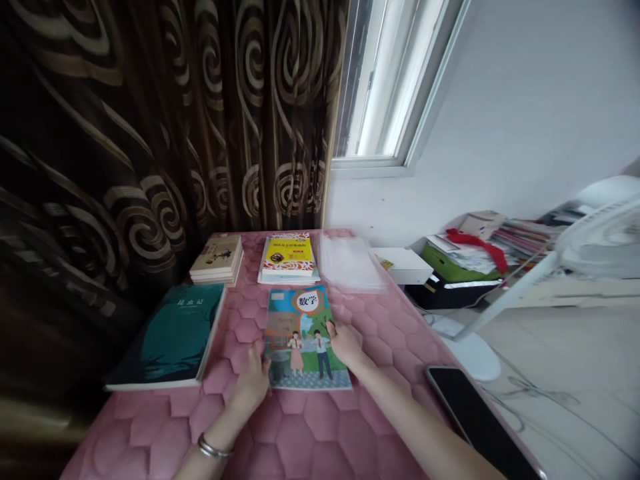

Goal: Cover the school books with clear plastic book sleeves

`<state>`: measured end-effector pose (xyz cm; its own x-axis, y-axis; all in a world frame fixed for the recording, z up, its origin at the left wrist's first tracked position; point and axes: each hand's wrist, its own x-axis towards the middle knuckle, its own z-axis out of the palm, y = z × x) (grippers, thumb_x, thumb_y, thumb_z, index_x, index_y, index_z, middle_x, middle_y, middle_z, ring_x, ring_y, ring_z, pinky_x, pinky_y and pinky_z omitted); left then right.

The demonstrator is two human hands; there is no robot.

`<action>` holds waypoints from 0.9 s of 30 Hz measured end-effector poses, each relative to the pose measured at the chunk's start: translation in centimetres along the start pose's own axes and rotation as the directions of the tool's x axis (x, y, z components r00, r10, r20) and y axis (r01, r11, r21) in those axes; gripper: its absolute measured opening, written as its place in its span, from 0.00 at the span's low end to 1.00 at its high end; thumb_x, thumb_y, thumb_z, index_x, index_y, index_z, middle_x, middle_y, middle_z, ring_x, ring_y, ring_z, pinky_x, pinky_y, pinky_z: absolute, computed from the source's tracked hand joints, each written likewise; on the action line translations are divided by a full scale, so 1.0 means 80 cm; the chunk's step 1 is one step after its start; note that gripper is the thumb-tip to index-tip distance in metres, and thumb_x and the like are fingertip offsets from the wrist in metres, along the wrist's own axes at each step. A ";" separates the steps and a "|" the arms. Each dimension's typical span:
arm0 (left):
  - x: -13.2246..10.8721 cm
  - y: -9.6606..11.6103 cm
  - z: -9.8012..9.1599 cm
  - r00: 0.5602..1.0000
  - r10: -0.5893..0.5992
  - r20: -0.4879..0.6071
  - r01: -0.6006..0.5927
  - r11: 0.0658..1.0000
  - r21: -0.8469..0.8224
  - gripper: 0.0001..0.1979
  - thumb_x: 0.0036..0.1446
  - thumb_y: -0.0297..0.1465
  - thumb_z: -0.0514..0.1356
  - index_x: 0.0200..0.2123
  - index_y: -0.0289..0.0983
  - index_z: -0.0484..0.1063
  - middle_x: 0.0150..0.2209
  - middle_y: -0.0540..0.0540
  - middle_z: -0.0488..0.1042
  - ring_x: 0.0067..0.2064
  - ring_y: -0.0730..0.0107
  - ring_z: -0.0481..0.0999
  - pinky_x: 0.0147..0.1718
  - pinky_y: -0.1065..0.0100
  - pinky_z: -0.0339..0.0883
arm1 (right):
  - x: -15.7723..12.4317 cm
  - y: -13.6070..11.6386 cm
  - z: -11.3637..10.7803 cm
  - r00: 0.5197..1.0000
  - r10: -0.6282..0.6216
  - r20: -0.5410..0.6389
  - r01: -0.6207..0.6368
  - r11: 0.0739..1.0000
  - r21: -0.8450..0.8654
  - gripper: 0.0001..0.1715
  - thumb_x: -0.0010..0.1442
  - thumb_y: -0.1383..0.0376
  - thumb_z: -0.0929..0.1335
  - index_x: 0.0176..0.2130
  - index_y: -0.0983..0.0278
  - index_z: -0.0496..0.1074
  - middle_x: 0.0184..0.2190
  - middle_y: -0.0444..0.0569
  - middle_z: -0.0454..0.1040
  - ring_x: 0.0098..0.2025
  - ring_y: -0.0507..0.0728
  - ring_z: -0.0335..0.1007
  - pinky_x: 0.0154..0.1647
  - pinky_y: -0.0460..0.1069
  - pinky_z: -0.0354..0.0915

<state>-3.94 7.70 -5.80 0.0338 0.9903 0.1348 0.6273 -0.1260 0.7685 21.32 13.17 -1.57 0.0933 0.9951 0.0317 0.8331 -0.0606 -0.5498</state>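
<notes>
Room: dark brown curtain [150, 133] with pale swirl pattern covers the whole left side, hangs down behind the table. Window [385, 80] right of it, white frame, bright daylight coming in, only light source visible. Plain white wall [525, 100] fills the upper right, no marks. Table [310, 433] pushed into the curtain/wall corner, topped with a pink quilted hexagon-pattern cover. Right of the table: pale floor [565, 373], white standing fan [600, 240] tilted across the view, round base [470, 353] close to the table edge. Against the wall, a messy pile [480, 253] of papers and boxes, red strap on top, green box [450, 268] underneath
</notes>
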 end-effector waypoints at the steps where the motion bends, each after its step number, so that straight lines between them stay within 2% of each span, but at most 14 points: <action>1: -0.004 0.001 0.000 0.999 -0.029 -0.029 0.033 0.990 0.136 0.27 0.63 0.39 0.48 0.60 0.32 0.64 0.29 0.36 0.77 0.25 0.55 0.77 0.27 0.57 0.71 | 0.000 0.000 0.002 1.000 0.004 0.011 -0.004 1.000 -0.009 0.24 0.69 0.60 0.55 0.41 0.65 0.76 0.36 0.57 0.80 0.42 0.59 0.77 0.39 0.48 0.66; 4: -0.007 0.022 0.000 0.993 0.000 -0.122 0.054 0.899 0.435 0.26 0.64 0.36 0.46 0.59 0.29 0.66 0.39 0.26 0.76 0.37 0.44 0.79 0.34 0.48 0.72 | 0.001 0.000 0.005 0.999 0.014 0.042 -0.013 1.000 -0.023 0.23 0.70 0.64 0.54 0.43 0.67 0.75 0.39 0.59 0.80 0.44 0.59 0.77 0.40 0.48 0.66; 6: 0.002 0.048 0.004 0.988 0.109 -0.107 -0.025 0.808 0.589 0.24 0.64 0.31 0.45 0.59 0.34 0.67 0.48 0.26 0.74 0.45 0.43 0.77 0.42 0.44 0.71 | 0.002 -0.002 0.004 0.998 0.021 0.059 -0.019 0.999 -0.039 0.24 0.70 0.65 0.53 0.44 0.68 0.74 0.40 0.59 0.80 0.44 0.58 0.77 0.41 0.47 0.66; 7: 0.009 0.061 0.009 0.984 0.172 -0.053 -0.100 0.769 0.632 0.24 0.63 0.29 0.45 0.60 0.36 0.67 0.53 0.29 0.72 0.51 0.44 0.74 0.47 0.43 0.69 | 0.001 -0.004 0.004 0.998 0.027 0.064 -0.024 0.999 -0.049 0.24 0.70 0.65 0.53 0.44 0.68 0.73 0.40 0.59 0.80 0.44 0.58 0.78 0.42 0.48 0.66; 9: 0.030 0.086 0.022 0.956 0.259 0.135 -0.286 0.730 0.620 0.25 0.63 0.28 0.47 0.62 0.40 0.64 0.63 0.36 0.64 0.61 0.47 0.65 0.57 0.45 0.61 | -0.001 -0.009 0.004 0.997 0.042 0.063 -0.037 0.997 -0.075 0.23 0.70 0.65 0.52 0.46 0.69 0.72 0.40 0.60 0.80 0.44 0.59 0.78 0.41 0.48 0.66; 11: 0.052 0.102 0.037 0.927 0.254 0.276 -0.371 0.727 0.577 0.25 0.64 0.32 0.48 0.63 0.39 0.62 0.67 0.41 0.58 0.67 0.49 0.55 0.63 0.46 0.53 | -0.007 -0.014 0.003 0.997 0.058 0.053 -0.053 0.993 -0.105 0.23 0.70 0.65 0.52 0.48 0.72 0.70 0.41 0.63 0.79 0.44 0.61 0.78 0.41 0.50 0.67; 12: 0.063 0.105 0.044 0.924 0.229 0.304 -0.369 0.740 0.563 0.26 0.64 0.35 0.48 0.64 0.38 0.60 0.68 0.41 0.55 0.68 0.50 0.52 0.64 0.47 0.50 | -0.010 -0.017 0.003 0.997 0.067 0.047 -0.061 0.991 -0.119 0.23 0.70 0.65 0.52 0.50 0.74 0.69 0.41 0.65 0.78 0.44 0.62 0.78 0.40 0.50 0.67; 15: 0.086 0.095 0.051 0.947 0.181 0.266 -0.304 0.774 0.556 0.30 0.65 0.39 0.47 0.67 0.34 0.54 0.69 0.38 0.51 0.70 0.52 0.49 0.66 0.49 0.45 | -0.017 -0.023 0.001 0.996 0.081 0.032 -0.075 0.985 -0.153 0.26 0.70 0.64 0.53 0.59 0.76 0.62 0.40 0.67 0.78 0.42 0.64 0.78 0.39 0.52 0.68; 18: 0.100 0.071 0.041 0.967 0.180 0.178 -0.251 0.781 0.572 0.29 0.65 0.39 0.46 0.67 0.35 0.55 0.69 0.39 0.52 0.69 0.55 0.50 0.66 0.50 0.45 | -0.020 -0.022 -0.001 0.998 0.057 0.032 -0.050 0.981 -0.187 0.29 0.70 0.63 0.53 0.66 0.69 0.53 0.38 0.61 0.80 0.40 0.63 0.79 0.39 0.52 0.69; 23: 0.113 0.041 0.011 0.979 0.166 0.120 -0.205 0.791 0.576 0.27 0.65 0.35 0.46 0.67 0.37 0.55 0.68 0.41 0.53 0.69 0.55 0.52 0.65 0.48 0.46 | -0.017 -0.019 -0.006 0.995 0.040 0.086 -0.019 0.972 -0.235 0.29 0.69 0.64 0.53 0.66 0.59 0.58 0.38 0.57 0.81 0.41 0.62 0.79 0.39 0.52 0.69; 27: 0.108 0.035 -0.001 0.961 0.233 0.145 -0.274 0.772 0.573 0.25 0.66 0.33 0.45 0.65 0.38 0.59 0.67 0.42 0.56 0.68 0.55 0.53 0.65 0.47 0.46 | -0.018 -0.021 -0.011 0.995 0.016 0.094 0.014 0.950 -0.312 0.28 0.68 0.64 0.55 0.65 0.55 0.60 0.42 0.55 0.80 0.41 0.62 0.79 0.39 0.53 0.69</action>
<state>-2.00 15.89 -2.43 0.2919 0.9312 0.2182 0.9210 -0.3352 0.1984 20.24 11.80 0.05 0.0554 0.9969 -0.0558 0.9628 -0.0681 -0.2614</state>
